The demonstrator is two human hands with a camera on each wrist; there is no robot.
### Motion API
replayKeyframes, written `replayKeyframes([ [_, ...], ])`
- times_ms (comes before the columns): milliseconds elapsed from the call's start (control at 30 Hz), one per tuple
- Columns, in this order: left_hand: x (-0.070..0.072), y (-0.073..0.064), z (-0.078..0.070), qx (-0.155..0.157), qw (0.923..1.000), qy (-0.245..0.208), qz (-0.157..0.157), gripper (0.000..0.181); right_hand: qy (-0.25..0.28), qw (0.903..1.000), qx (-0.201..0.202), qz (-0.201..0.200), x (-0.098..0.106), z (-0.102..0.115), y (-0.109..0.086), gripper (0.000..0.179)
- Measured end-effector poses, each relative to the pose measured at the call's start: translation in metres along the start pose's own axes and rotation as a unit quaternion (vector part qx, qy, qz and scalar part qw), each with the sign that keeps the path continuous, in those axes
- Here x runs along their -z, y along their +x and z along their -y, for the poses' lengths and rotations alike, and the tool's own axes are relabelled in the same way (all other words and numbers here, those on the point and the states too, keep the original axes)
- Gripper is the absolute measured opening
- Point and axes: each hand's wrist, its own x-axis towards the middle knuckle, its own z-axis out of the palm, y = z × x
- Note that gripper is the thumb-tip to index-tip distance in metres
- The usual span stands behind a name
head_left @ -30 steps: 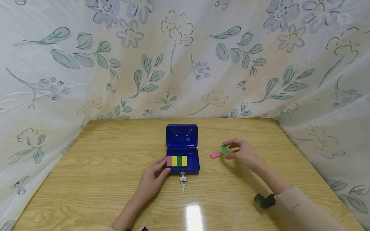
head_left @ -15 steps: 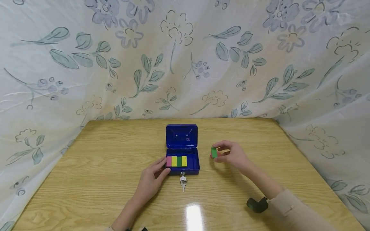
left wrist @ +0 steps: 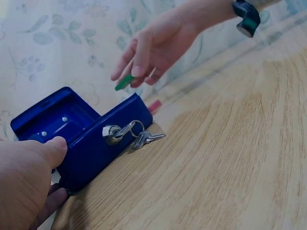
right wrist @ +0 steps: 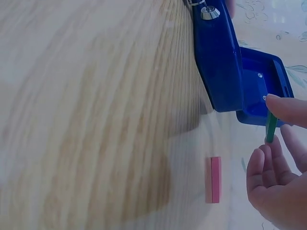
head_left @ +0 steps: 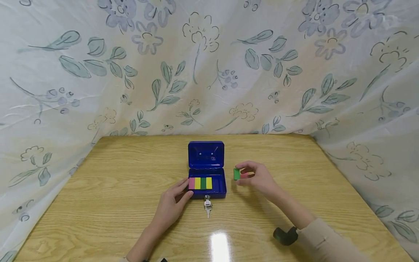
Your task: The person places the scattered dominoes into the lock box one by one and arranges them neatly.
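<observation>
A small blue cash box [head_left: 220, 193] stands with its lid raised, and a row of pink, yellow and green tiles [head_left: 200, 183] lies inside, toward the left. My left hand [head_left: 171, 205] holds the box at its front left corner, thumb on the front edge. Just right of the box, my right hand [head_left: 260, 179] pinches a green tile [head_left: 236, 174] between thumb and fingers, above the table. Below that hand a pink tile [right wrist: 216, 179] lies on the wood in the right wrist view; from the head it is partly hidden.
Keys [head_left: 207, 209] hang from the lock on the box's front. The wooden table [head_left: 124, 174] reaches back to a flowered cloth [head_left: 209, 72], which also rises at both sides. A dark band [left wrist: 248, 21] sits on the right wrist.
My right hand has carried the green tile left, over the pink tile and closer to the box. The left hand and the box have stayed in place.
</observation>
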Motion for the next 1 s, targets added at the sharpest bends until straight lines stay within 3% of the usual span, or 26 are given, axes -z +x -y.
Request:
replayKeyframes([
  [333,-0.001,0.0,0.001,-0.002,0.9999,-0.016,0.0,0.044,0.029,0.9993,-0.022,-0.008,-0.01,0.003,-0.001,0.044],
  [1000,-0.001,0.0,0.001,-0.001,0.9999,-0.01,0.001,0.044,0.015,0.9994,0.031,0.009,-0.031,0.013,0.007,0.043],
])
